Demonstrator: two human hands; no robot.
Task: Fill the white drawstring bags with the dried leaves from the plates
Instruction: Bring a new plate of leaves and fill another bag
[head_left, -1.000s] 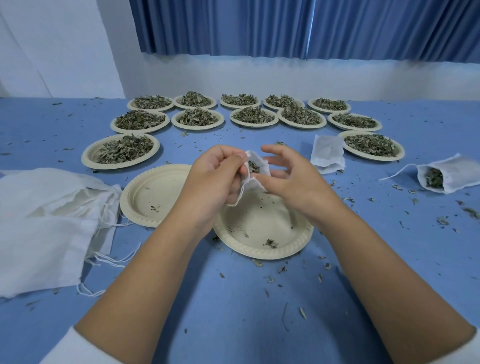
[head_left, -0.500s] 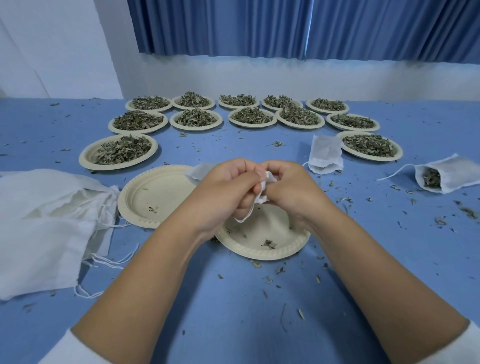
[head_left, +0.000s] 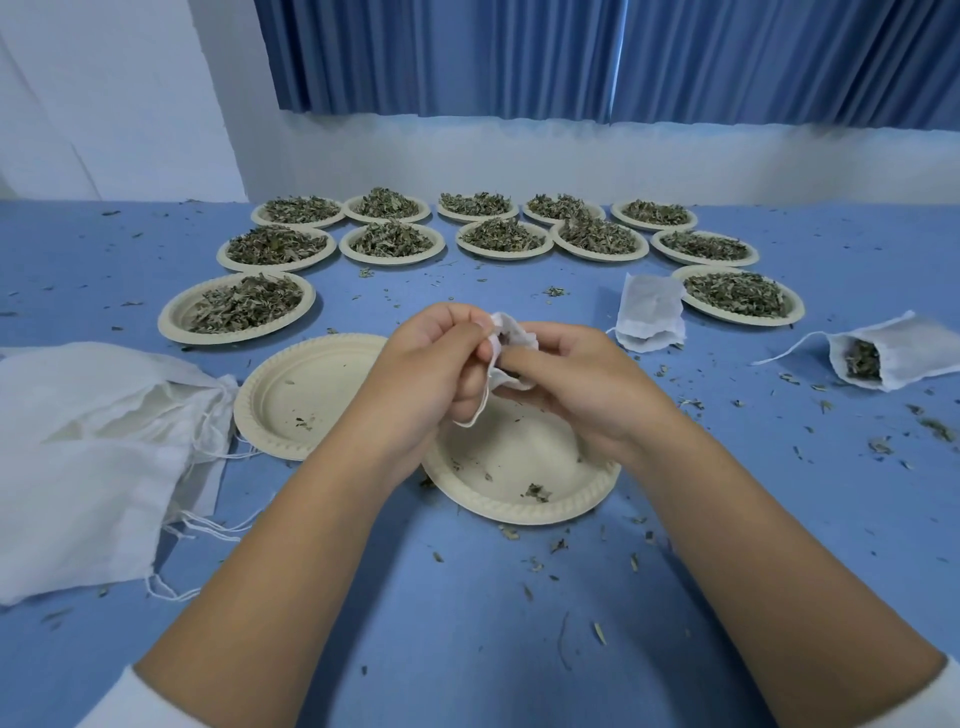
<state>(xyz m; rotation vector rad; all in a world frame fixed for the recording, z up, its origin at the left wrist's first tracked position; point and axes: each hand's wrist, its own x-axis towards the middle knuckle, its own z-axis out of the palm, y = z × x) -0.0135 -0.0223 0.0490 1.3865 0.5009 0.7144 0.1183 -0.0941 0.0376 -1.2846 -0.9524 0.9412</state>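
Observation:
Both hands hold a small white drawstring bag (head_left: 511, 332) above a nearly bare paper plate (head_left: 524, 480). My left hand (head_left: 421, 374) pinches the bag's top, and a loop of its string hangs below the fingers. My right hand (head_left: 571, 379) grips the bag from the right with curled fingers; most of the bag is hidden between the hands. A second nearly bare plate (head_left: 306, 395) lies to the left. Several plates heaped with dried leaves (head_left: 244, 306) stand in rows behind.
A pile of white drawstring bags (head_left: 88, 457) lies at the left. A closed filled bag (head_left: 649, 312) lies behind my right hand and an open bag with leaves inside (head_left: 893, 353) at the far right. Leaf crumbs dot the blue table (head_left: 467, 623).
The hands came together over the plate and closed on the bag; its open mouth with leaves, seen a second ago, is now bunched between the fingers.

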